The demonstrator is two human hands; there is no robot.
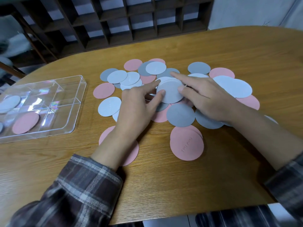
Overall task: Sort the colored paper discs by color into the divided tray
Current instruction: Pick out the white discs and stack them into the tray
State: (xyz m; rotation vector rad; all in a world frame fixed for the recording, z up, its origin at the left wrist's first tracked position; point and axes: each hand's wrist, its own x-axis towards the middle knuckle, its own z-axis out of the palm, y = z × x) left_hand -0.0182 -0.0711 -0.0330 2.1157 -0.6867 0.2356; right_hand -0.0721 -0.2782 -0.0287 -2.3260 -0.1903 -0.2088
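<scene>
Pink, light blue and grey paper discs lie scattered and overlapping across the middle of the wooden table. My left hand (139,102) and my right hand (206,97) meet over the pile and together hold a small stack of light blue discs (170,91) by its edges, thumbs on top. The clear divided tray (72,110) stands at the left. One of its compartments holds a light blue disc (9,103), another a pink disc (25,122). A grey disc (180,115) lies just in front of the hands.
A dark wooden lattice shelf (114,22) stands behind the table's far edge. The table's rounded front edge (180,217) runs near my body. Two stacked pink discs (186,144) lie near the front, and another pink disc sits partly under my left wrist.
</scene>
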